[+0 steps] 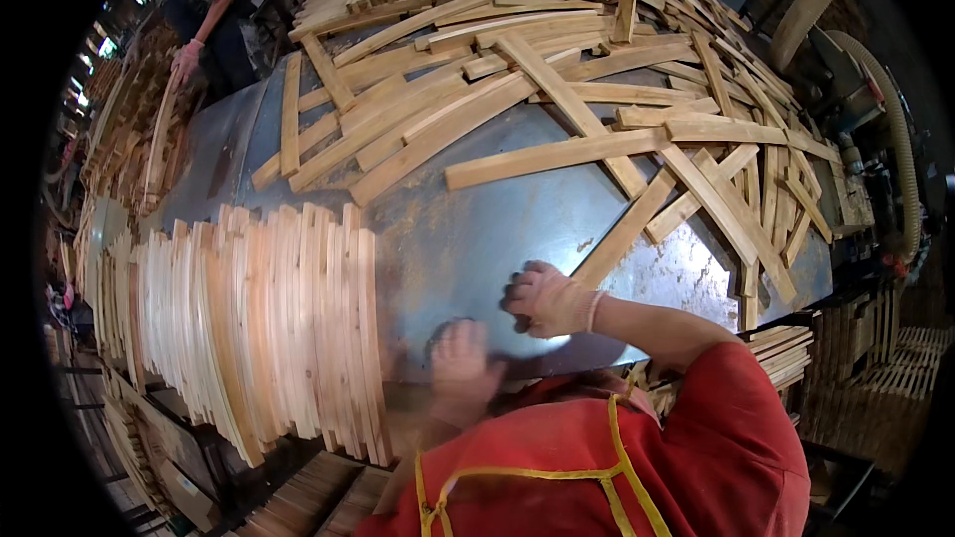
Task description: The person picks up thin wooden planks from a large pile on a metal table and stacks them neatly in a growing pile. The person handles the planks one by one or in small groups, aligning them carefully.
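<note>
Pale wooden strips crowd a smooth, dusty metal bench

At the upper left of the frame, a co-worker's gloved hand (186,62) is near rough stacks of timber. Below, at the left, a row of wooden strips (254,318) stands packed side by side, long narrow faces touching, their far ends forming a ragged line. Right of it, the bench (423,249) is flat grey-blue sheet metal, scuffed and filmed with tan dust, with a bright glare farther right.

The left hand (461,363) is at lower centre, just right of the row, palm down; motion blur hides its fingers, so I cannot tell whether its grip is spread or pressed together. The right hand (547,300), slightly higher and farther right, wears a pale knitted glove with darkened fingertips. Its grip is curled; I cannot tell whether it pinches anything. A red garment (597,447) with yellow edging fills the bottom.

The row's strips look pale cream to pinkish, straight-grained, a few browner. From upper centre to the right, loose wooden strips (557,154) are more golden tan, flat and square-edged, crossing at many angles; one slants down close to the right hand. A ribbed beige hose (903,139) curves at the far right.
</note>
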Motion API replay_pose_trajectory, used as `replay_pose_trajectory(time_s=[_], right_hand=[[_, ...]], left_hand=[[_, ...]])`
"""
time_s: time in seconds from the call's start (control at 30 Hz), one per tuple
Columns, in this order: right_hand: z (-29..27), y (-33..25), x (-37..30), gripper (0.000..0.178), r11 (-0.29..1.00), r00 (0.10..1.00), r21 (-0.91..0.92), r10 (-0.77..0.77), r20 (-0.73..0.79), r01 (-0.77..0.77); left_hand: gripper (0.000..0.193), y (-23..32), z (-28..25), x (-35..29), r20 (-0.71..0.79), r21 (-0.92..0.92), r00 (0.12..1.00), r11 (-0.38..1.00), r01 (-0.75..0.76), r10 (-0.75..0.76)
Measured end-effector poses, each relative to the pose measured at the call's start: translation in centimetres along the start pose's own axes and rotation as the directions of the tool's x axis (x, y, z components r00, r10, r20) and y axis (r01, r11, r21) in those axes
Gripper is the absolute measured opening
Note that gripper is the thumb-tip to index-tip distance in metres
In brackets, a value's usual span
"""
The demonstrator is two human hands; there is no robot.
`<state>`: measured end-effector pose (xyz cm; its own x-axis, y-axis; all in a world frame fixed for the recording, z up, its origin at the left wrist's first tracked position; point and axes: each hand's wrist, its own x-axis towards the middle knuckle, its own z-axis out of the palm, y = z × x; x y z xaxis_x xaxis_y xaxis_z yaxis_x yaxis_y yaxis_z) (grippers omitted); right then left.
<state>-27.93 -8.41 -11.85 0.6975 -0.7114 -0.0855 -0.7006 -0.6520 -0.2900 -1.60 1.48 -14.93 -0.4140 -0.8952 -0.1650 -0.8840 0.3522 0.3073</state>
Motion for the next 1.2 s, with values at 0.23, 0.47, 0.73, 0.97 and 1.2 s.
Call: replay_pose_trajectory(time_s=[0.23, 0.47, 0.73, 0.97, 1.2], right_hand=[[-7.5, 18.8, 4.5, 0.075, 0.696, 0.686, -0.110, 0.646, -0.336, -0.709], [-2.7, 18.8, 7.6, 0.053, 0.715, 0.754, -0.239, 0.616, -0.228, -0.656], [2.0, -2.6, -0.5, 0.053, 0.627, 0.776, 0.464, 0.559, 0.291, -0.626], [8.0, -14.8, 2.7, 0.071, 0.682, 0.934, 0.651, 0.337, 0.122, -0.331], [-1.4, 5.0, 1.3, 0.074, 0.694, 0.613, 0.199, 0.711, -0.345, -0.693]], left_hand=[[0.087, 5.4, 1.5, 4.5, -0.035, -0.079, 0.992, 0.989, -0.123, 0.121], [0.080, 3.6, -0.2, 1.1, -0.023, -0.091, 0.994, 0.990, 0.103, -0.105], [0.082, -1.3, -2.1, -1.9, -0.078, -0.708, 0.929, 0.676, 0.204, -0.362], [0.075, -5.7, -0.9, 0.8, 0.191, -0.776, 0.723, 0.350, 0.525, -0.663], [0.079, -9.2, -2.5, -6.6, -0.242, 0.327, 0.869, 0.807, 0.492, -0.432]])
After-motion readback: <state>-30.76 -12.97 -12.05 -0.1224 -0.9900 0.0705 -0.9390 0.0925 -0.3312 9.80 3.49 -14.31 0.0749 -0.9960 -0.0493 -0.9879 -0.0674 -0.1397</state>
